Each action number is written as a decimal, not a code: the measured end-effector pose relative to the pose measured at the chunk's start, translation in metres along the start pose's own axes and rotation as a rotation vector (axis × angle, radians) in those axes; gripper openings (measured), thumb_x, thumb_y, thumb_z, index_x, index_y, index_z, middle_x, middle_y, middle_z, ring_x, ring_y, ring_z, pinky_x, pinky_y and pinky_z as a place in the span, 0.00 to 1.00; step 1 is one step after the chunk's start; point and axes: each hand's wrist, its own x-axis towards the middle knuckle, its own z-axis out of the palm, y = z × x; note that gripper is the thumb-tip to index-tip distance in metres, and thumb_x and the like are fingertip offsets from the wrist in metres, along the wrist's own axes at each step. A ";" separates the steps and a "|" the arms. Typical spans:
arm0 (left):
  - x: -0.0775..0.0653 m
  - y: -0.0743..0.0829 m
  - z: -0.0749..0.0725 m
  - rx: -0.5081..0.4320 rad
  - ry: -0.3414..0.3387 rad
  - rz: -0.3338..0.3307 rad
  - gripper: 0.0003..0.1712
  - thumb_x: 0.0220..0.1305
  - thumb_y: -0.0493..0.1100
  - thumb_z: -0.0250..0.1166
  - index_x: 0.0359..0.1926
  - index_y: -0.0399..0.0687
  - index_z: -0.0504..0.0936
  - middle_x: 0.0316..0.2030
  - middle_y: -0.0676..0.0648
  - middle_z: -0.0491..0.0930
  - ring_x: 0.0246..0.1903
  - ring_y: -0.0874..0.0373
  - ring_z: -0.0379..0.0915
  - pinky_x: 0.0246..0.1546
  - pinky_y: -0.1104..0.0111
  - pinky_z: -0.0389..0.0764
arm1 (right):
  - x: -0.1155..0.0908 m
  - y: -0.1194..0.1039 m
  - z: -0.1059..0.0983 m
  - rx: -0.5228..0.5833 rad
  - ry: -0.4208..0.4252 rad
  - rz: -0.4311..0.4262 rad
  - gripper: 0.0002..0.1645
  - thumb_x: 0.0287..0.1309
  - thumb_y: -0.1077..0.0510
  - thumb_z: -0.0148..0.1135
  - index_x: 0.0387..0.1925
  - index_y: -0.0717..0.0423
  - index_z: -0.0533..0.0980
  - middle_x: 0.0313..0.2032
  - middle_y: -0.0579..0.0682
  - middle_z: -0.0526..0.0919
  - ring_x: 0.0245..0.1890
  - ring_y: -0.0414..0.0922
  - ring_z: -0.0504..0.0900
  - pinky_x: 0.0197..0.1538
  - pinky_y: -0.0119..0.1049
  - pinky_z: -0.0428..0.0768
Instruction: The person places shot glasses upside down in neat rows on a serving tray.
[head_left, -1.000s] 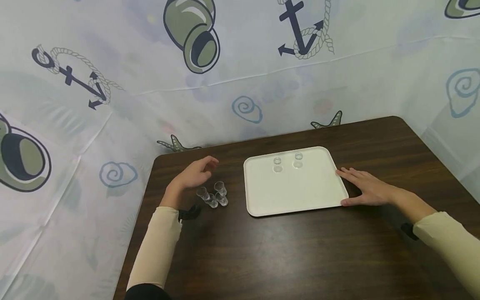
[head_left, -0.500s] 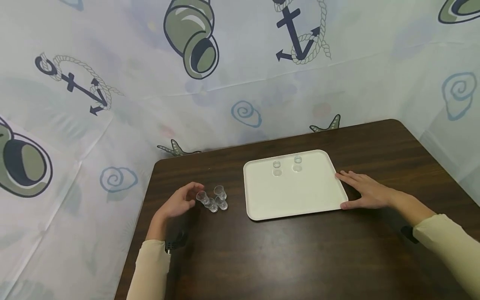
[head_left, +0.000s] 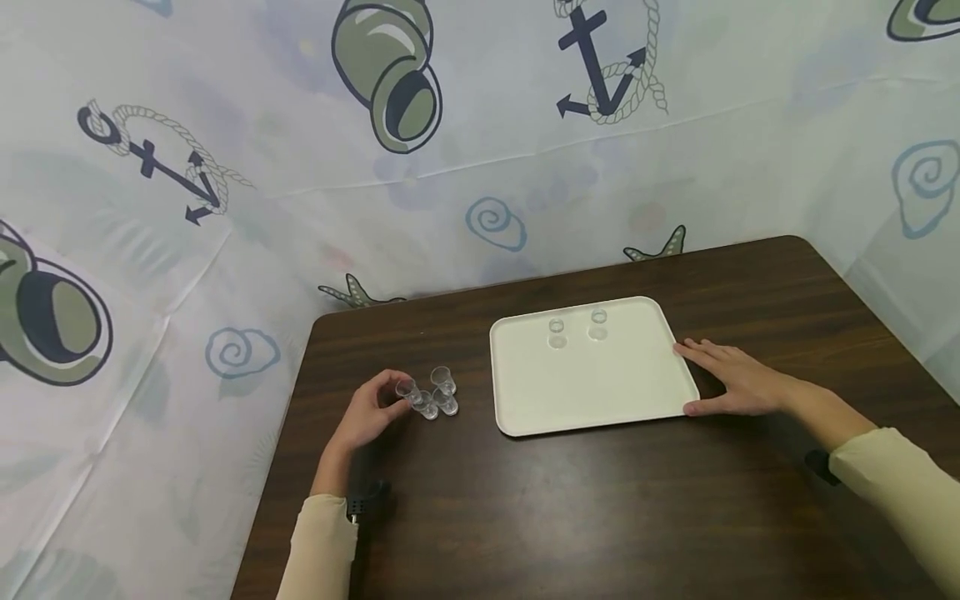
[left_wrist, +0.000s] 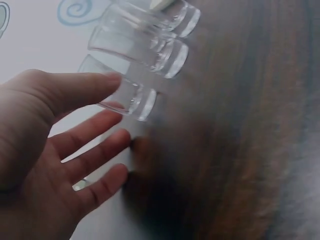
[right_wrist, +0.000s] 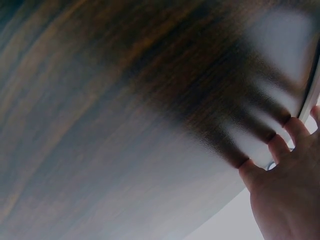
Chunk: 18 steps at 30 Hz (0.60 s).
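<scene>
My left hand (head_left: 367,413) has moved in, pinching the leftmost shot glass (head_left: 408,390): contact made, no lift yet. My spread right hand (head_left: 733,381) touches the white tray (head_left: 592,383).

Can't read any words, letters, nos., labels, brand names or signs here, not in the head view, L wrist view or R wrist view.

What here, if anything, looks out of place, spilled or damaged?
One mild oddity: the two glasses on the white tray appear upside down, narrower ends up, while the four glasses by the left hand stand mouth-up. No spill or damage shows.
</scene>
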 end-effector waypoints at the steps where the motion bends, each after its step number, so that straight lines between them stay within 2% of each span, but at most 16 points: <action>1: -0.002 0.004 0.000 -0.007 0.013 0.006 0.17 0.58 0.35 0.68 0.49 0.42 0.78 0.42 0.41 0.80 0.41 0.45 0.75 0.35 0.57 0.76 | 0.000 0.000 0.000 0.002 0.002 -0.003 0.60 0.49 0.34 0.67 0.75 0.49 0.48 0.73 0.61 0.48 0.70 0.66 0.47 0.60 0.70 0.51; 6: -0.013 0.016 -0.001 -0.065 0.068 -0.024 0.17 0.58 0.35 0.68 0.49 0.38 0.77 0.44 0.38 0.79 0.44 0.41 0.75 0.34 0.60 0.76 | 0.003 0.000 -0.001 0.002 0.004 -0.016 0.60 0.49 0.34 0.67 0.75 0.51 0.48 0.73 0.61 0.49 0.71 0.65 0.46 0.61 0.69 0.49; 13: -0.031 0.003 -0.004 -0.174 0.187 -0.056 0.18 0.55 0.31 0.69 0.48 0.33 0.77 0.43 0.35 0.79 0.42 0.43 0.75 0.35 0.66 0.77 | 0.004 -0.003 -0.001 -0.010 0.004 -0.011 0.60 0.49 0.34 0.67 0.75 0.50 0.48 0.73 0.61 0.49 0.71 0.65 0.47 0.61 0.69 0.50; 18: -0.047 0.000 -0.009 -0.239 0.275 -0.124 0.19 0.56 0.32 0.69 0.49 0.33 0.76 0.45 0.35 0.79 0.45 0.50 0.77 0.39 0.70 0.77 | 0.002 -0.002 0.001 -0.017 0.016 -0.023 0.59 0.49 0.34 0.67 0.75 0.49 0.49 0.73 0.60 0.50 0.70 0.65 0.48 0.60 0.68 0.51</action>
